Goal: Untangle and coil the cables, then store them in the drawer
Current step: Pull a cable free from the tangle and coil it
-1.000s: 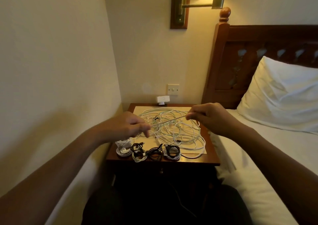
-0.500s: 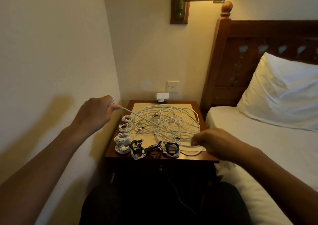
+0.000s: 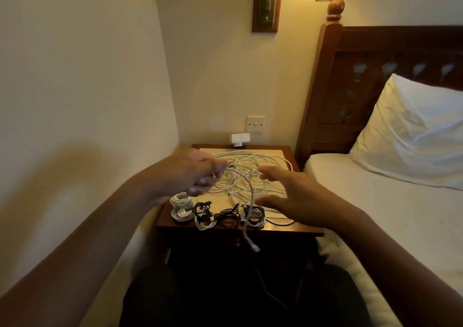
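The left hand (image 3: 193, 176) has its fingers curled round one white cable (image 3: 245, 229). The cable bends up and over, then hangs down past the front of the table (image 3: 295, 230), with its plug (image 3: 256, 247) at the bottom. The right hand (image 3: 293, 199) is spread wide and holds nothing. It floats over the right side of the tangle (image 3: 250, 166), which lies on the table top.

I think the next job is to wind this cable. The right hand should take the hanging part and make round, even loops, with no hard pulls.

A row of done coils (image 3: 204, 215) sits at the front edge. The swinging plug could knock them off. The drawer must be under the top, but it is too dark to see.
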A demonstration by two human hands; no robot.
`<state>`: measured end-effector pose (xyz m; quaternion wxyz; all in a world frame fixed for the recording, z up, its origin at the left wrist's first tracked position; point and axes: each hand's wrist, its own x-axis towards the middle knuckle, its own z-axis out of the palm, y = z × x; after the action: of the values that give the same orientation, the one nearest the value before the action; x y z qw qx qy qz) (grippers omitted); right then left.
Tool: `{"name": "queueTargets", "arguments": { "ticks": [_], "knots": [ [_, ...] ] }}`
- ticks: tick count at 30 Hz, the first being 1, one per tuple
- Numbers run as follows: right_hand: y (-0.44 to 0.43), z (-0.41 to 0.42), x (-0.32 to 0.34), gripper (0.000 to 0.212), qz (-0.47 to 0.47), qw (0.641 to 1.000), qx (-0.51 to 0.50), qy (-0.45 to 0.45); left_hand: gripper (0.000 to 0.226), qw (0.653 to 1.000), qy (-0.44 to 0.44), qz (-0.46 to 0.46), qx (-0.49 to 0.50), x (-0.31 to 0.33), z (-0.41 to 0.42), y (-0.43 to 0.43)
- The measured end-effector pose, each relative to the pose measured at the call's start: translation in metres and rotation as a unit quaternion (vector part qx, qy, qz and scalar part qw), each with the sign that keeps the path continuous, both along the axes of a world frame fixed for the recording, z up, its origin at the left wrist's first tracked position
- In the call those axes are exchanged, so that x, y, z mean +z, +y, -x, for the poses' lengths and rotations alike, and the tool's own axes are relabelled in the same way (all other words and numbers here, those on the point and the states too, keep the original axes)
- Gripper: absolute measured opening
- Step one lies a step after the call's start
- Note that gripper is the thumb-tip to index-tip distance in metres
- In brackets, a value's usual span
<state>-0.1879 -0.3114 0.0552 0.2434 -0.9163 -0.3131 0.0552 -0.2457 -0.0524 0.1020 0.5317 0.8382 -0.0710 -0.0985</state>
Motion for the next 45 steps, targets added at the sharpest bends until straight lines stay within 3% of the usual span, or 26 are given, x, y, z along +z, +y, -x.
{"name": "queueTargets", "arguments": {
  "ticks": [4, 6, 9, 11, 15, 19, 23, 26, 28, 30, 35, 38, 41, 43, 45],
  "knots": [
    [0.035, 0.012, -0.002, 0.021, -0.126, 0.992, 0.031, 0.007, 0.033, 0.998, 0.02, 0.062, -0.015, 0.002, 0.001, -0.024],
    [0.033, 0.005, -0.003, 0.021, -0.177, 0.984, 0.018, -0.007, 0.033, 0.997, 0.05, 0.059, -0.014, -0.001, 0.003, -0.021],
    [0.028, -0.006, -0.007, 0.015, -0.127, 0.989, 0.03, -0.075, 0.033, 0.981, 0.156, 0.081, -0.077, -0.003, 0.009, -0.01],
    [0.034, -0.006, -0.017, 0.016, -0.104, 0.991, 0.041, -0.08, 0.027, 0.965, 0.171, 0.16, -0.119, -0.004, 0.01, -0.006],
    [0.045, 0.003, -0.033, 0.024, -0.154, 0.987, 0.004, -0.042, 0.027, 0.917, 0.072, 0.386, -0.073, -0.006, 0.003, -0.009],
    [0.053, 0.027, -0.045, 0.015, -0.024, 0.999, 0.022, 0.018, 0.03, 0.867, -0.039, 0.497, 0.022, -0.005, -0.016, -0.013],
    [0.063, 0.064, -0.017, 0.027, 0.088, 0.991, 0.097, -0.031, 0.022, 0.916, -0.118, 0.372, 0.092, -0.023, -0.023, -0.033],
    [0.062, 0.075, 0.008, 0.031, 0.097, 0.991, 0.07, -0.065, 0.028, 0.963, -0.201, 0.147, 0.1, -0.038, -0.023, -0.043],
    [0.054, 0.072, 0.023, 0.028, 0.117, 0.984, 0.08, -0.106, 0.028, 0.963, -0.257, -0.034, 0.073, -0.045, -0.024, -0.043],
    [0.041, 0.063, 0.038, 0.023, 0.121, 0.978, 0.091, -0.147, 0.02, 0.964, -0.244, -0.101, 0.029, -0.047, -0.022, -0.036],
    [-0.007, 0.01, 0.049, 0.022, -0.016, 0.969, 0.053, -0.242, 0.041, 0.995, -0.018, 0.064, -0.079, -0.049, -0.009, -0.002],
    [-0.022, -0.01, 0.035, 0.025, -0.058, 0.951, 0.028, -0.303, 0.04, 0.954, 0.086, 0.244, -0.149, -0.048, 0.009, 0.004],
    [-0.01, -0.009, 0.005, 0.023, -0.03, 0.941, 0.005, -0.336, 0.025, 0.909, 0.074, 0.363, -0.192, -0.046, 0.017, -0.008],
    [0.001, -0.004, -0.013, 0.023, -0.059, 0.954, -0.014, -0.293, 0.028, 0.876, 0.074, 0.441, -0.18, -0.048, 0.015, -0.019],
    [0.01, 0.005, -0.02, 0.02, -0.174, 0.971, -0.039, -0.16, 0.035, 0.838, 0.093, 0.513, -0.162, -0.053, 0.011, -0.027]
  ]
}}
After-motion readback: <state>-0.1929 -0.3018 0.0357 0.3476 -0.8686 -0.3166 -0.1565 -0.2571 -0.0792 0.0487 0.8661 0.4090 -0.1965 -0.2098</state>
